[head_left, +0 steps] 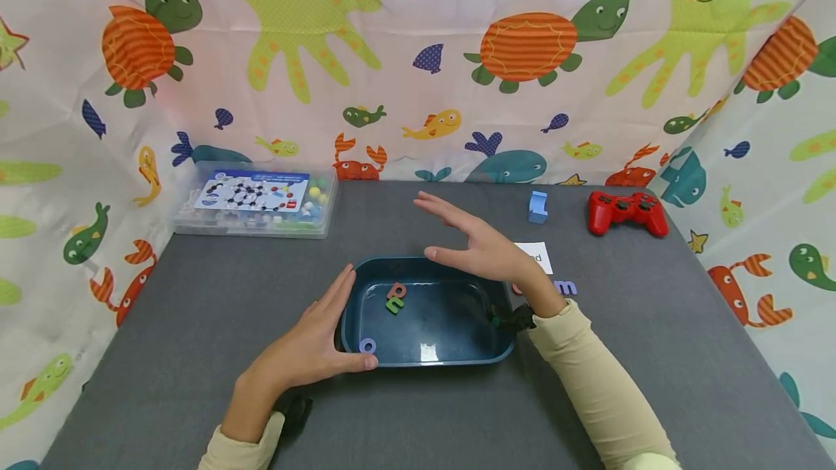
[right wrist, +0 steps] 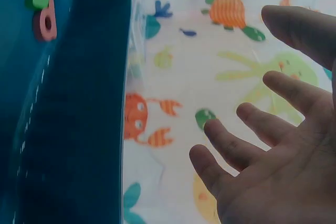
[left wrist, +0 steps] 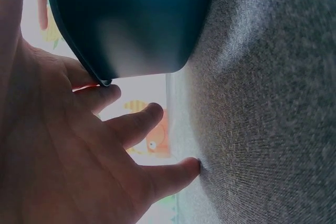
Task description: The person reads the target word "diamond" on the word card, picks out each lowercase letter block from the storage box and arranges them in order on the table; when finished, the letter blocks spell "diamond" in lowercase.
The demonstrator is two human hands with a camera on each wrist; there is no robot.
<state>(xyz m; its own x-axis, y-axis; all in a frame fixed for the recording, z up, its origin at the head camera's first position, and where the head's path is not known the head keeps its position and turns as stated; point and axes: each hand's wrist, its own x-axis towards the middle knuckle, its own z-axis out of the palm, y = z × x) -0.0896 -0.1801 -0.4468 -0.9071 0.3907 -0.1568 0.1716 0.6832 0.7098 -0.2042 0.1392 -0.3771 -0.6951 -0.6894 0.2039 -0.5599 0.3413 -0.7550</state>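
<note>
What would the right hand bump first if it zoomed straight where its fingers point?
The right hand would probably bump the patterned cloth, but the clear box sits near that line; hand height is unclear, so that might come first.

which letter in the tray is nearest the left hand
The purple o, beside the left hand; the pink letter and green letter lie farther away.

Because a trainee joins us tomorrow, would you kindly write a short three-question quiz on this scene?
1. True or false: the left hand touches the dark blue tray.
2. How many toy letters are visible inside the tray?
3. Which thing lies at the far right corner of the grey table? A: molecular model kit; B: red game controller; C: white card.

Key:
1. True.
2. Three: one pink, one green, one purple.
3. B.
</note>
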